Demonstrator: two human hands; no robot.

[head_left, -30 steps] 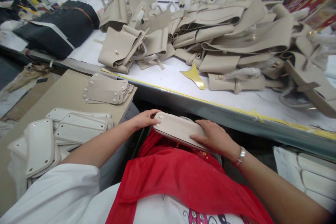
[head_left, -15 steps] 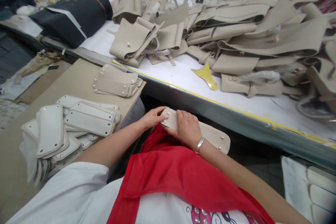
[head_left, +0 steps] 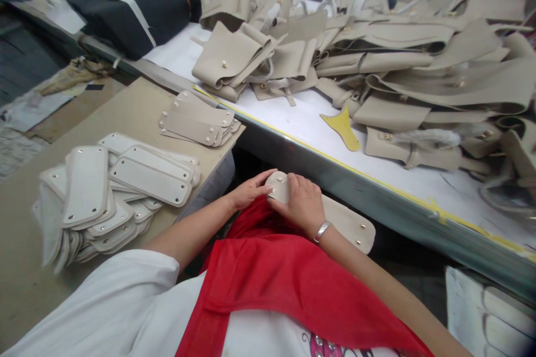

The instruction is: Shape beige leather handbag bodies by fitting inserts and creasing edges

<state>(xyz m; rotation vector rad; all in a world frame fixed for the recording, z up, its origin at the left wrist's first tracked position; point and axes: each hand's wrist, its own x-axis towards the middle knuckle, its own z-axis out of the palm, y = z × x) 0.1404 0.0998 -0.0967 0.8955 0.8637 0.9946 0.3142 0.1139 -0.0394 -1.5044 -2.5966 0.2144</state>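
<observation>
A beige leather panel (head_left: pixel 347 220) with rounded ends lies across my lap over the red apron (head_left: pixel 288 268). Metal studs show at its right end, and pale stud pieces at its left end. My left hand (head_left: pixel 251 189) pinches the left end, thumb on top near a stud. Wrapped over the panel just right of that end is my right hand (head_left: pixel 304 203), a silver bracelet on its wrist. To my left, a loose pile of whitish panels with studs (head_left: pixel 146 174) and a smaller stack of beige panels (head_left: pixel 195 122) lie on a board (head_left: pixel 138 103).
Ahead stands a long white-covered table (head_left: pixel 288 117) with a yellow-taped edge. Beige bag pieces (head_left: pixel 402 61) are heaped on it, near a yellow flat piece (head_left: pixel 343 128). A black bundle (head_left: pixel 138 14) sits at the back left. Whitish panels (head_left: pixel 498 312) show at lower right.
The camera view has shifted, so the surroundings sit somewhat further right in the picture. Both hands keep their hold on the panel, with little visible change in their grip.
</observation>
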